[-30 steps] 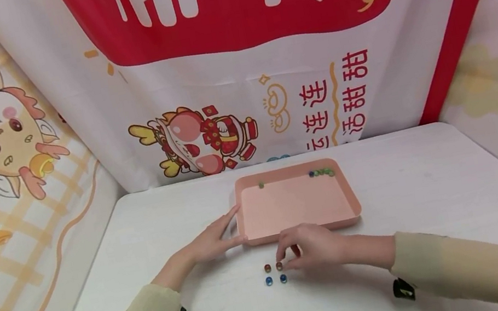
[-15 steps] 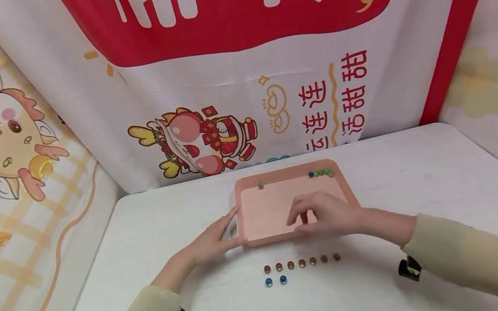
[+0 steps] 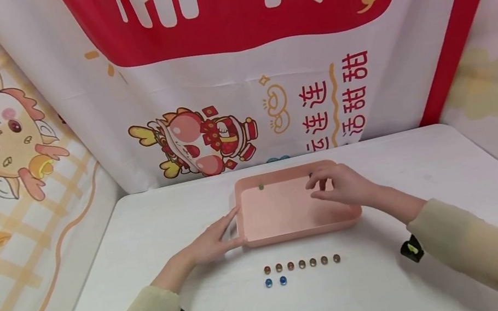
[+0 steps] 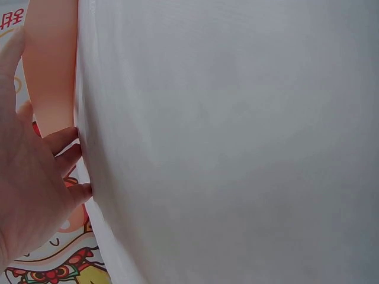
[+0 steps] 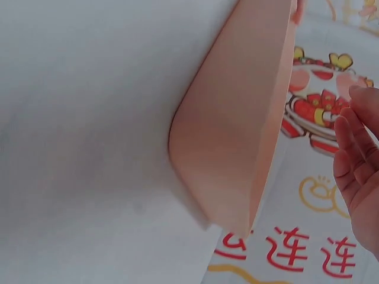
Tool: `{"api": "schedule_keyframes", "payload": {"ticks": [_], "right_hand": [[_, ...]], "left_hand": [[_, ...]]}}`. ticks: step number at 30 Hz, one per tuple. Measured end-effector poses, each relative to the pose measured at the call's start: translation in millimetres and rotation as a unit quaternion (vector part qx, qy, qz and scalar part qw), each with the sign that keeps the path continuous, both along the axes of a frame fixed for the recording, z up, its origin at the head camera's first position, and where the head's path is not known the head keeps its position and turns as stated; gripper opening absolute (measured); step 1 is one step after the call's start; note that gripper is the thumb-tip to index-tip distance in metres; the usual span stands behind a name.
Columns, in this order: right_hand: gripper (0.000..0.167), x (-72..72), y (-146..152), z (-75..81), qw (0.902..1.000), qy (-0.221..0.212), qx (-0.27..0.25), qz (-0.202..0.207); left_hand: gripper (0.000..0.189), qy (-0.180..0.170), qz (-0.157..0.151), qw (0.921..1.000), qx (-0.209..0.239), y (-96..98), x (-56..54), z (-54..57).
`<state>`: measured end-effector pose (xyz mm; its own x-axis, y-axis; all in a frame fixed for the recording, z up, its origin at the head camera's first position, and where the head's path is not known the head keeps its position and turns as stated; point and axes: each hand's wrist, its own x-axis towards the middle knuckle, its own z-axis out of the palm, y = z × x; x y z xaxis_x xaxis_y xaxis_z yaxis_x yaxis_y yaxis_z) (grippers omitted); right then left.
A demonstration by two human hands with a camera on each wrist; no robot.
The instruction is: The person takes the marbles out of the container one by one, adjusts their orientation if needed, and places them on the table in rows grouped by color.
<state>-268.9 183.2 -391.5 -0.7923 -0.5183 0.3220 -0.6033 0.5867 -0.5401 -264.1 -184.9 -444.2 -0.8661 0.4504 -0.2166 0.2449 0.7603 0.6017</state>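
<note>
A shallow pink tray [image 3: 293,234] stands on the white table. My left hand [image 3: 214,241] rests against its left side with thumb and fingers spread; the left wrist view shows the fingers [image 4: 70,157] touching the tray wall. Over the tray's far right part hovers my right hand [image 3: 341,185], fingers bent and apart from the thumb, nothing seen between them. Inside the tray lie a green marble [image 3: 261,186] at the far left and a dark blue marble [image 3: 311,174], partly hidden by the right hand. In front of the tray, several brownish marbles [image 3: 301,264] form a row.
Two blue marbles [image 3: 283,280] sit under the left end of the brownish row. A printed cloth [image 3: 234,69] hangs behind the table [image 3: 196,309], and patterned walls rise on both sides. Black wrist bands [image 3: 411,249] are on both sleeves.
My right hand has left the marble row and moved forward, over the tray to its far right corner, uncovering the row and hiding the green marbles there. My left hand stays put.
</note>
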Motion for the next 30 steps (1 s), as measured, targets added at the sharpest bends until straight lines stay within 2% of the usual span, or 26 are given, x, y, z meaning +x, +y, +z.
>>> {"api": "schedule_keyframes", "payload": {"ticks": [8,11,18,30], "right_hand": [[0.028,-23.5,11.9,-7.3,0.9978,-0.043,0.023,-0.045],[0.031,-32.4,14.8,-9.4,0.9967,-0.044,0.04,-0.056],[0.035,-48.0,18.0,-15.2,0.9957,-0.048,0.052,-0.06],[0.038,-69.3,19.7,-33.2,0.9906,-0.092,0.06,-0.082]], "left_hand": [[0.088,0.0,-0.001,1.0,-0.001,-0.5,0.3,0.5],[0.088,0.0,-0.001,1.0,-0.001,-0.6,0.2,0.5],[0.088,-0.002,0.0,1.0,-0.002,-0.3,-0.5,0.6],[0.088,-0.001,-0.006,1.0,-0.001,0.2,-0.4,0.7]]}}
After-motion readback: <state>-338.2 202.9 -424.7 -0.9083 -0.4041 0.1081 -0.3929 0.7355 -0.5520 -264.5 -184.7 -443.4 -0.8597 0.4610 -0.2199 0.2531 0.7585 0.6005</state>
